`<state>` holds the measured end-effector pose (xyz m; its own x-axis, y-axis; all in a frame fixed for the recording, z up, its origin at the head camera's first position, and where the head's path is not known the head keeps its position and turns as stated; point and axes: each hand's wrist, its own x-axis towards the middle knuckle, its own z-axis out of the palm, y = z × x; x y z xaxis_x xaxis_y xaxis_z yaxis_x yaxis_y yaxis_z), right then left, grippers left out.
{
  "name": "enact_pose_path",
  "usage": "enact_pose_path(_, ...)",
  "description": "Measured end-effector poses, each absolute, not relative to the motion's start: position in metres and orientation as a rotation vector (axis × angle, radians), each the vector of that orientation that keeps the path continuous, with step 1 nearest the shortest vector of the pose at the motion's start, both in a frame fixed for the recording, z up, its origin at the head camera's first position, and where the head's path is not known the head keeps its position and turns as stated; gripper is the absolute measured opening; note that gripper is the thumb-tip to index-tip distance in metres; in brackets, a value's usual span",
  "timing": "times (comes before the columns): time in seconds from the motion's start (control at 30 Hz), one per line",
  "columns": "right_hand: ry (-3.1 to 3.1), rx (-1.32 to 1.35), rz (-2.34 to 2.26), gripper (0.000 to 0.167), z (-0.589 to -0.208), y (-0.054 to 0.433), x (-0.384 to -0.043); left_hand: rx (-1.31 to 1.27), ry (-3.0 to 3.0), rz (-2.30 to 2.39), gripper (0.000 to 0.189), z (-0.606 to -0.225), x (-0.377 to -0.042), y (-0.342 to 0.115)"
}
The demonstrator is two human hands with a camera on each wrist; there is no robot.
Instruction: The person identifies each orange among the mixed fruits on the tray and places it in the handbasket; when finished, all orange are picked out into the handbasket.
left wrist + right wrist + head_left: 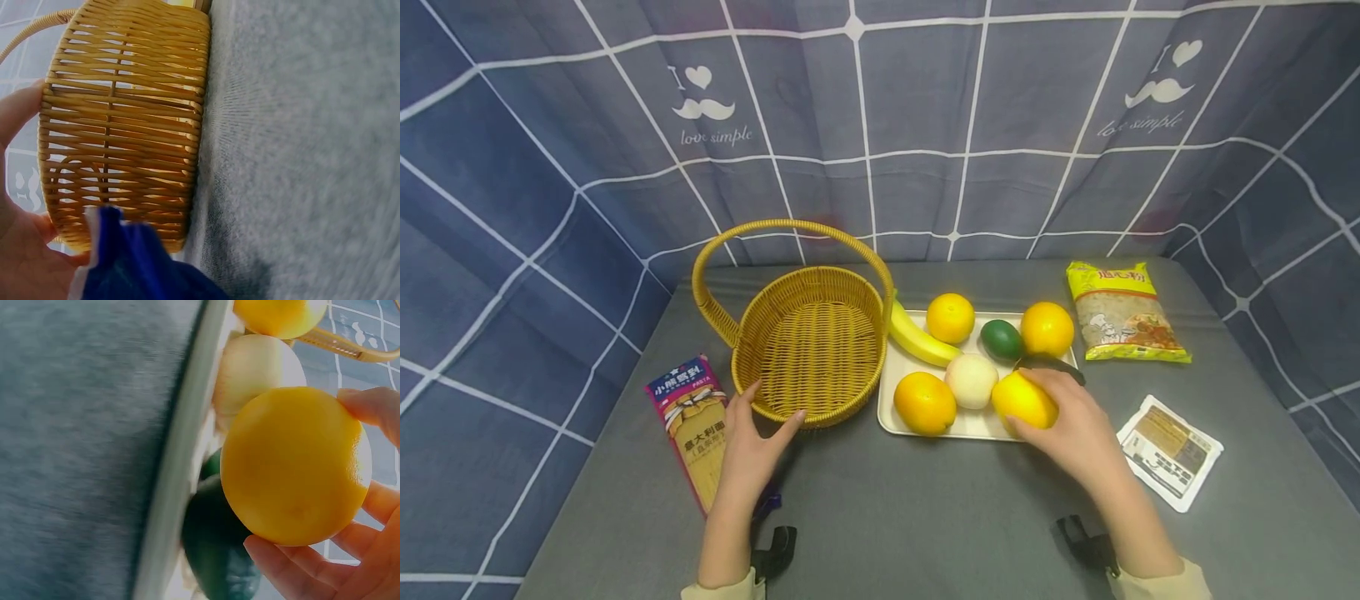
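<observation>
In the head view, my left hand point(752, 450) is at the near rim of the wicker basket point(823, 350), thumb and index finger spread apart. The left wrist view has these fingertips right at the rim of the woven wall point(125, 125). My right hand point(1071, 417) grips a round yellow citrus fruit point(294, 465) between thumb and fingers, over the front right of a white tray point(891, 425). Beside that fruit are a pale peach-like fruit point(972, 381) and a dark green avocado-like fruit point(219, 537), partly hidden by the hand in the head view.
Also on the tray are a banana point(921, 342), several oranges point(951, 318) and a small green fruit point(1002, 340). A pasta packet point(696, 425) lies left, partly under the left arm. A yellow food bag point(1123, 312) and a white-edged packet point(1171, 452) lie right.
</observation>
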<state>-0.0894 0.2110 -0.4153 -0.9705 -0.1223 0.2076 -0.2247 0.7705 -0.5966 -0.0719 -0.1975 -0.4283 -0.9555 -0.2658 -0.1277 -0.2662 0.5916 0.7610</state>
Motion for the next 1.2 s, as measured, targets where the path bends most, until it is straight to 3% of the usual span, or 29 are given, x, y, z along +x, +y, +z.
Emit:
enact_pose_path(0.5, -2.732, 0.399, 1.077, 0.063, -0.381, 0.182, -0.098, -0.488, 2.791, 1.335, 0.098, -0.428, -0.071, -0.198)
enact_pose_path(1.2, -2.601, 0.855, 1.197, 0.062, -0.361, 0.072, -0.139, -0.479, 2.8, 1.329, 0.101, -0.426, -0.07, -0.198)
